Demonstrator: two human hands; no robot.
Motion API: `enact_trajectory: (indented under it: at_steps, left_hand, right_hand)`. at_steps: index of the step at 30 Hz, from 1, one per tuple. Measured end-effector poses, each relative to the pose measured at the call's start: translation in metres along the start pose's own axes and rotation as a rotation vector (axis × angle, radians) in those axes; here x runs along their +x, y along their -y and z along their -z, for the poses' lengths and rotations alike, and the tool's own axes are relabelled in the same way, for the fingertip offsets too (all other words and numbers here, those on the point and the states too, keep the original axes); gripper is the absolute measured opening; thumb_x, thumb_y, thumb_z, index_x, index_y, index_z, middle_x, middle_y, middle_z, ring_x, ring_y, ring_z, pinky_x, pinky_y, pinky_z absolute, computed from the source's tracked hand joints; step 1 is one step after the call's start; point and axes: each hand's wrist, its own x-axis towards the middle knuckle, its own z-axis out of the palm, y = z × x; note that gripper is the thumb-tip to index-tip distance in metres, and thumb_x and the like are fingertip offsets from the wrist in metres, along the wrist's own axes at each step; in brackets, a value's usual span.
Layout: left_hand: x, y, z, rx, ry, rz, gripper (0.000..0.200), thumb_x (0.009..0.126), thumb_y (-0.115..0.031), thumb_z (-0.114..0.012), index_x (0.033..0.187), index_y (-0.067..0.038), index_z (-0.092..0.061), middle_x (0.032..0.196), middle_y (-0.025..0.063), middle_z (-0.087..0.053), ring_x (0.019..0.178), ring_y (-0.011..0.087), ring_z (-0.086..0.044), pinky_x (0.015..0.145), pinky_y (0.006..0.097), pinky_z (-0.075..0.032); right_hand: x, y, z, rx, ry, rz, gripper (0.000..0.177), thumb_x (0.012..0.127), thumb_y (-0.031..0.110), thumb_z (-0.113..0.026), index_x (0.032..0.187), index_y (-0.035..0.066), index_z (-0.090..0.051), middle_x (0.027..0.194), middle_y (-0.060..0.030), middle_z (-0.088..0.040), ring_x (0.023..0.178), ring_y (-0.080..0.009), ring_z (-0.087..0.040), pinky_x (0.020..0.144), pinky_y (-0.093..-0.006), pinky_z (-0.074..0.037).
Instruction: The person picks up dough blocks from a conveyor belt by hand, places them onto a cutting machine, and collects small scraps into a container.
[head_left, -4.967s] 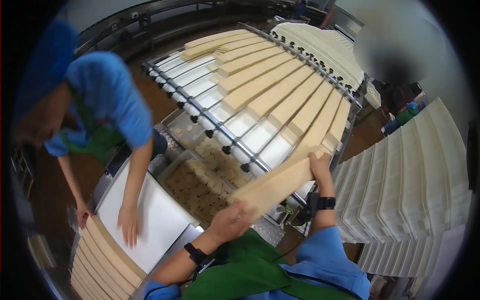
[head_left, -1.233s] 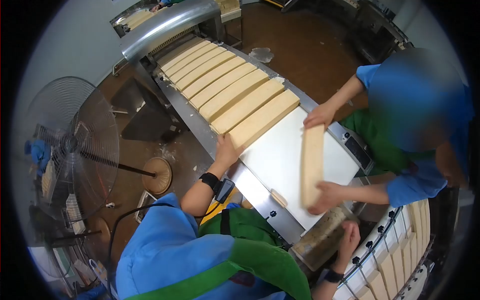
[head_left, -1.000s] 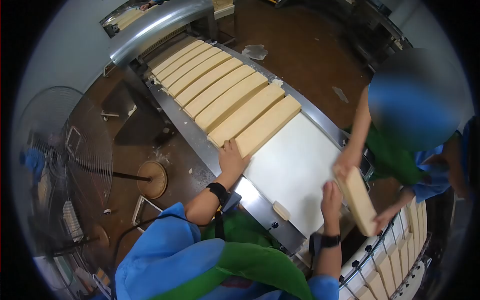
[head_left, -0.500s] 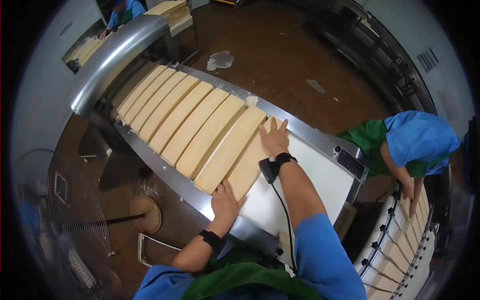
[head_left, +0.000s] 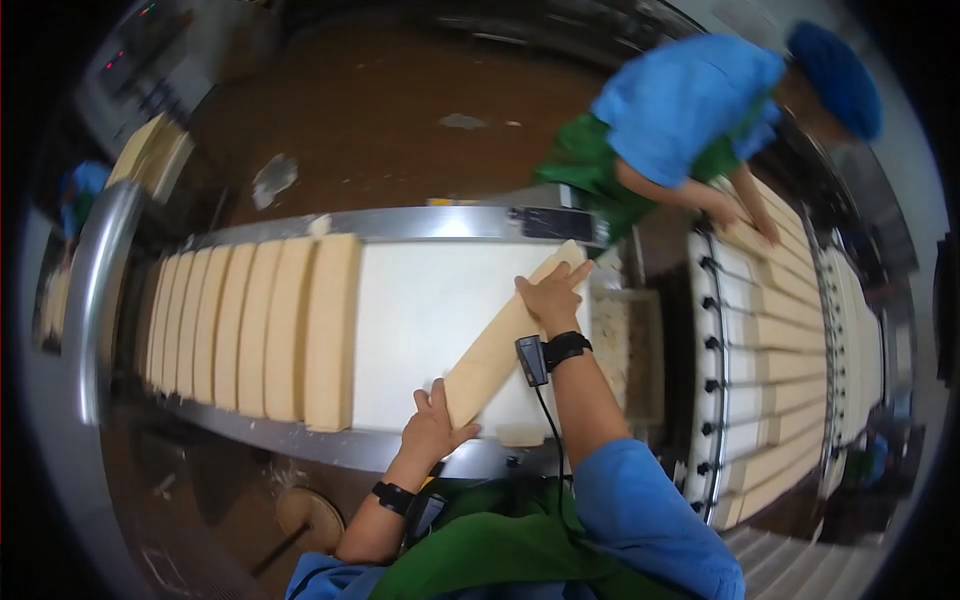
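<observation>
A long tan slab (head_left: 500,340) hangs slanted above the white conveyor belt (head_left: 420,300), held at both ends. My left hand (head_left: 432,425) grips its near end and my right hand (head_left: 550,293) grips its far end. A row of several matching slabs (head_left: 250,325) lies side by side on the belt to the left. To the right, more slabs (head_left: 790,340) rest across a rack of rods (head_left: 712,340).
A co-worker in a blue shirt and green apron (head_left: 680,110) bends over the rack's far end with both hands on a slab. A bin of small pieces (head_left: 625,345) sits between belt and rack. The brown floor (head_left: 400,120) lies beyond the steel belt frame (head_left: 300,445).
My hands have lifted the end slab away from the row and swung it right over the bare belt. My view has turned right, and the co-worker now leans over the rack.
</observation>
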Motion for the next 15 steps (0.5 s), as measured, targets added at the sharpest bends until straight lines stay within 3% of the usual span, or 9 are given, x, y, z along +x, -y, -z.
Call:
enact_trajectory:
  at_steps: [2, 3, 5, 7, 10, 13, 15]
  left_hand:
    - [0.005, -0.022, -0.023, 0.097, 0.074, -0.021, 0.084, 0.069, -0.030, -0.081, 0.134, -0.001, -0.036, 0.120, 0.0286, -0.041, 0.089, 0.0474, -0.060, 0.078, 0.0482, -0.054]
    - [0.010, -0.030, -0.032, 0.059, -0.004, -0.038, 0.082, 0.069, -0.026, -0.080, 0.134, -0.002, -0.037, 0.119, 0.0290, -0.041, 0.091, 0.0478, -0.059, 0.080, 0.0477, -0.053]
    - [0.015, -0.053, -0.054, 0.037, -0.018, -0.132, 0.080, 0.069, -0.022, -0.079, 0.135, -0.003, -0.038, 0.119, 0.0295, -0.041, 0.094, 0.0482, -0.058, 0.082, 0.0473, -0.052]
    - [0.013, -0.084, -0.072, 0.049, -0.245, -0.325, 0.075, 0.068, -0.013, -0.078, 0.134, -0.007, -0.041, 0.119, 0.0284, -0.039, 0.100, 0.0475, -0.055, 0.087, 0.0467, -0.051]
    - [0.003, -0.150, -0.095, -0.010, -0.163, -0.523, 0.076, 0.065, -0.005, -0.077, 0.133, -0.009, -0.044, 0.124, 0.0276, -0.037, 0.109, 0.0462, -0.050, 0.090, 0.0460, -0.048]
    - [-0.020, -0.217, -0.125, -0.061, -0.056, -0.766, 0.079, 0.064, -0.003, -0.078, 0.134, -0.010, -0.044, 0.131, 0.0270, -0.033, 0.115, 0.0464, -0.046, 0.093, 0.0457, -0.047]
    - [-0.035, -0.253, -0.145, -0.016, -0.023, -0.894, 0.079, 0.064, -0.007, -0.080, 0.135, -0.010, -0.045, 0.135, 0.0275, -0.032, 0.119, 0.0471, -0.044, 0.095, 0.0463, -0.046]
  right_hand:
    - [-0.001, -0.040, 0.019, 0.107, -0.020, -0.064, 0.095, 0.071, 0.043, -0.074, 0.136, -0.007, -0.027, 0.151, -0.0341, -0.001, 0.125, -0.0507, -0.043, 0.101, -0.0497, -0.042]
    - [-0.002, -0.062, 0.028, 0.210, -0.024, -0.089, 0.096, 0.070, 0.041, -0.075, 0.137, -0.007, -0.025, 0.150, -0.0352, -0.002, 0.126, -0.0511, -0.041, 0.102, -0.0491, -0.041]
    - [0.005, -0.123, 0.023, 0.171, -0.237, -0.150, 0.092, 0.069, 0.035, -0.077, 0.133, -0.006, -0.024, 0.146, -0.0350, -0.011, 0.125, -0.0519, -0.039, 0.103, -0.0485, -0.041]
    - [-0.012, -0.176, 0.061, 0.417, -0.409, -0.101, 0.078, 0.071, 0.030, -0.073, 0.125, -0.004, -0.028, 0.131, -0.0297, -0.031, 0.118, -0.0507, -0.041, 0.099, -0.0508, -0.042]
    - [-0.055, -0.248, 0.148, 0.533, -0.531, -0.268, 0.076, 0.074, 0.030, -0.071, 0.126, -0.006, -0.029, 0.129, -0.0300, -0.032, 0.118, -0.0485, -0.040, 0.098, -0.0509, -0.041]
    - [-0.089, -0.352, 0.201, 0.365, -0.808, -0.358, 0.072, 0.078, 0.034, -0.069, 0.127, -0.006, -0.035, 0.123, -0.0310, -0.040, 0.110, -0.0462, -0.050, 0.095, -0.0488, -0.044]
    - [-0.111, -0.402, 0.244, 0.459, -0.728, -0.541, 0.073, 0.079, 0.038, -0.067, 0.128, -0.006, -0.037, 0.123, -0.0323, -0.043, 0.108, -0.0474, -0.052, 0.094, -0.0478, -0.045]
